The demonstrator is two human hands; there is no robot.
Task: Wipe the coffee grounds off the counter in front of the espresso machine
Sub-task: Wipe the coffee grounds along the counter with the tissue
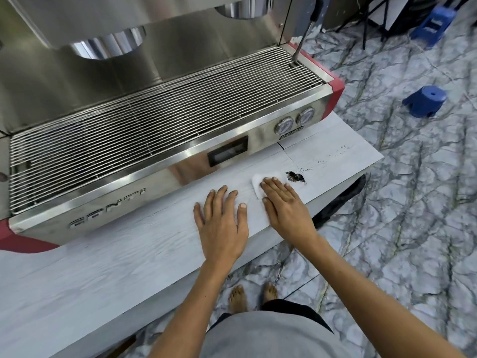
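A small dark pile of coffee grounds [295, 176] lies on the pale wood-grain counter [129, 254], with finer specks trailing right toward the counter's end. My right hand [284, 205] presses flat on a white cloth [258, 182], whose edge sits just left of the pile. My left hand [222, 223] rests flat on the bare counter beside it, fingers spread, holding nothing. The steel espresso machine [160, 130] with its wire drip grate stands directly behind both hands.
The counter ends just right of the grounds, with marbled floor tiles below. A blue plastic stool [424, 100] lies on the floor at right, another blue stool [433, 21] farther back. The steam wand [303, 34] hangs at the machine's right corner. My bare feet [253, 295] show below.
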